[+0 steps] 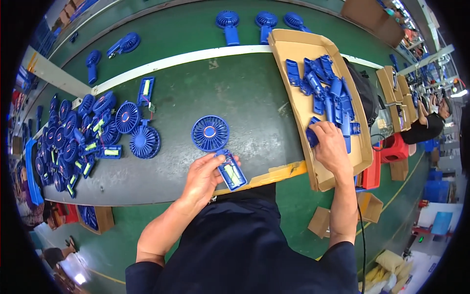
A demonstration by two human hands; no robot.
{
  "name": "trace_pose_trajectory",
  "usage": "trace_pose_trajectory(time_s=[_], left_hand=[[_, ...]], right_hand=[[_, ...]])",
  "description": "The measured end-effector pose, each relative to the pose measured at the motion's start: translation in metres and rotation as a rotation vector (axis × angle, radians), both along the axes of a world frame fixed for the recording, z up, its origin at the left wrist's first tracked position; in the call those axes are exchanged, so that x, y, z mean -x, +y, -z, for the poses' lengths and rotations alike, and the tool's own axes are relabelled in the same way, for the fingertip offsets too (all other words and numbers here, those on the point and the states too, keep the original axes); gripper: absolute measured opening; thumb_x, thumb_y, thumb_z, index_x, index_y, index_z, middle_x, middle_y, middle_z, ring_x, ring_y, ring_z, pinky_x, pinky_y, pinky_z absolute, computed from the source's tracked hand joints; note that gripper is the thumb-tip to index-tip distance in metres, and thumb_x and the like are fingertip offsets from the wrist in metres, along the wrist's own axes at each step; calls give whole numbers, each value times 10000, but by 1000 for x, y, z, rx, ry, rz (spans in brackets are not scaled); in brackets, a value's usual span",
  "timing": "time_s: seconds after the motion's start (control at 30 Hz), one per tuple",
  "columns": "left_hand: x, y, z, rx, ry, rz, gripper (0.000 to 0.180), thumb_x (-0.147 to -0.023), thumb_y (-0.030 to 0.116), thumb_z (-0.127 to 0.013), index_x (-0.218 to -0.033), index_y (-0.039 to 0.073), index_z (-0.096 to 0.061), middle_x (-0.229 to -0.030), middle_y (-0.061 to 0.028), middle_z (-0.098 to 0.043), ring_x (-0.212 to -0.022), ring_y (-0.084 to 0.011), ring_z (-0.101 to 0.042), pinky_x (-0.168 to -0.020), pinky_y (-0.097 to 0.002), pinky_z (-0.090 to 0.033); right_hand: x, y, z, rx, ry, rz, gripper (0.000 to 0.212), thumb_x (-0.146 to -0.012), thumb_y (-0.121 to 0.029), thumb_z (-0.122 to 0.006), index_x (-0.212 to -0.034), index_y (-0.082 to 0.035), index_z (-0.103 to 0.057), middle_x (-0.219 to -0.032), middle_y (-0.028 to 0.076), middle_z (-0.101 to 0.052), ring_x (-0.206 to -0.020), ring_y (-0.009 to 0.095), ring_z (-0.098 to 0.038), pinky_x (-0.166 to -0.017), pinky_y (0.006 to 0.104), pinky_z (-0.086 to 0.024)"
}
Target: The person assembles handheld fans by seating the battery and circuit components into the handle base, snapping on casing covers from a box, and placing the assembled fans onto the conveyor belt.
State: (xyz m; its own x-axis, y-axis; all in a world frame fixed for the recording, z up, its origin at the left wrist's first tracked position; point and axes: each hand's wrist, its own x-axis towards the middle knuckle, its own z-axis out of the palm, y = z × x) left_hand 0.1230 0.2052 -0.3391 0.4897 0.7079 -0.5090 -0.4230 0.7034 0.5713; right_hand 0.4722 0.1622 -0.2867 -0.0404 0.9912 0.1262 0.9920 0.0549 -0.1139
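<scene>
A blue handheld fan [210,133] is in my left hand [201,175], gripped by its handle near the table's front edge. The handle is uncovered on its upper side, and a pale green battery shows inside it. To the right, my right hand [331,142] reaches into a shallow cardboard tray [321,169]. Its fingers are closed on a blue plastic handle cover [311,135] at the tray's left side. Several more blue covers [336,87] lie heaped in the tray beyond that hand.
Many blue fans [68,132], several with batteries exposed, are piled on the left of the dark table [196,93]. Past a white rail [181,60], more fans [227,22] lie on a green surface. At the far right sits another person [426,125] near red stools.
</scene>
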Motion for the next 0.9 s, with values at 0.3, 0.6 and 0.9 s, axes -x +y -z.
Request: trace_pose_trajectory(time_s=[0.3,0.6,0.9], left_hand=[[-5,2,-4,3,0,-7,189,-1010,124,-610,-1129,-23,-631,-1132,-201,-716,-1078,-291,-717,-961,-447,-589],[-7,1,-4,31,-11,-27,218,-1010,144,-624,-1152,-22,-631,-1171,-210,-711,-1093,-305,-713,-957,-444,-589],[-10,-14,-2,108,-121,-108,187,-1027,150,-617,-1144,7,-649,-1194,-197,-705,-1126,-275,-700,-1003,-433,-563]], right_hand=[[-12,7,6,-376,-55,52,287,-838,33,-673,-1122,-8,-674,-972,177,-663,-913,356,-634,-881,454,-488],[115,-19,11,260,1194,258,559,-836,-45,-779,-1358,5,-585,-981,119,-671,-834,216,-649,-768,328,-548],[139,-10,44,-200,118,-34,550,-779,-175,-834,-1256,8,-632,-1217,172,-650,-1121,359,-612,-947,461,-480]])
